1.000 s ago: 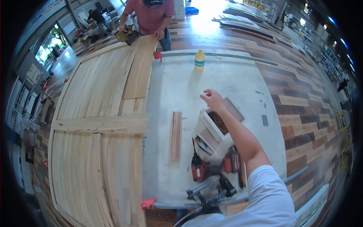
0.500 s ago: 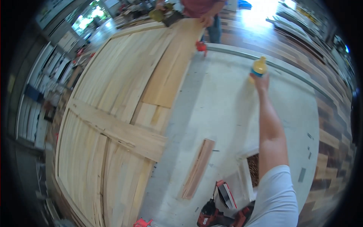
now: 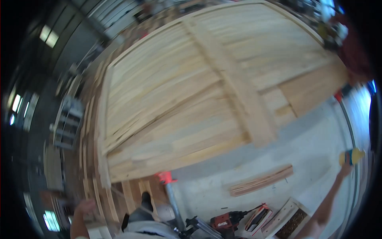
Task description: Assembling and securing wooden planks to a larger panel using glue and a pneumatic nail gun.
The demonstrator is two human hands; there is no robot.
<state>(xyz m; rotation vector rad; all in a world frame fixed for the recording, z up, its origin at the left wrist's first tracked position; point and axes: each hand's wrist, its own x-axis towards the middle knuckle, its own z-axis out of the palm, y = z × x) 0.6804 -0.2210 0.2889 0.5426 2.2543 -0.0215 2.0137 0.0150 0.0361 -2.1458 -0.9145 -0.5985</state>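
Observation:
At the right rim, over the pale table top [image 3: 314, 143], my right hand [image 3: 347, 166] is closed around a yellow squeeze bottle [image 3: 358, 155] with a blue band. My left hand [image 3: 85, 206] is low on the left, past the panel's near corner and over the floor; motion smears its fingers, and no object shows in it. A large framed wooden panel [image 3: 171, 127] fills the middle, a cross board [image 3: 234, 83] running over it. On its right part lies a loose, darker board [image 3: 318, 85].
A red clamp [image 3: 164, 178] sits at the panel's near edge. On the table are thin wood strips [image 3: 262, 181], a red and black drill [image 3: 225, 221], a small box [image 3: 258, 217] and a tray of screws [image 3: 292, 223]. Another person [image 3: 354, 51] stands far right.
My view has swung left, so the panel now spans the middle and the bottle sits at the right rim. My left hand has come into view. The bottle stays in my right hand.

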